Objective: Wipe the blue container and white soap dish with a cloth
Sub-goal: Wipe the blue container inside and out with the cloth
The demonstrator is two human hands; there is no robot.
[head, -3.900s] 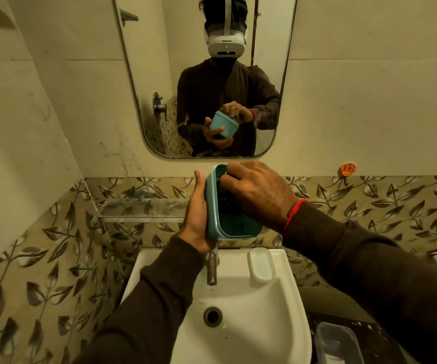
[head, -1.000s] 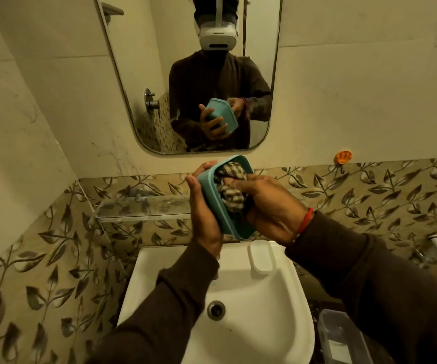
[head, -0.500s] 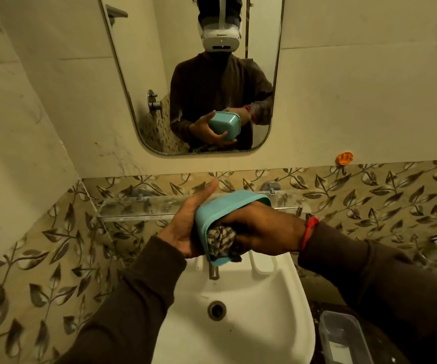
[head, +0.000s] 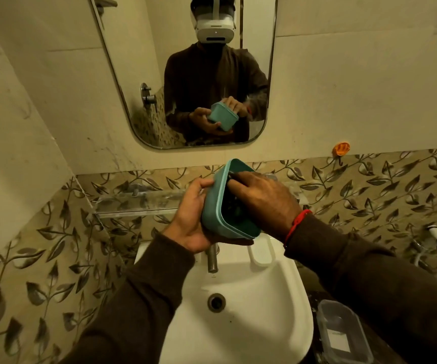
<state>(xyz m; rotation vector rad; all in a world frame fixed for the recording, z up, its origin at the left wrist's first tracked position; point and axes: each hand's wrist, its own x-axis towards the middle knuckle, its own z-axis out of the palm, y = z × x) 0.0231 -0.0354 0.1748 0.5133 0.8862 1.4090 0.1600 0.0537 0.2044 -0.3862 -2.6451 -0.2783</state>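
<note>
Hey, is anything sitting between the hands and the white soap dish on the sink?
Only the blue container, held over the sink by both hands. It hangs just above the white soap dish and hides its far end.

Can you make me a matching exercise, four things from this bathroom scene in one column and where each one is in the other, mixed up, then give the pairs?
Things
1. blue container
2. white soap dish
3. clear plastic box
4. orange hook

Places
A. on the wall, right of the mirror
B. on the sink rim, right of the tap
C. held in the left hand, with the right hand reaching inside
D. on the dark counter, right of the sink

Pairs: 1-C, 2-B, 3-D, 4-A
</note>
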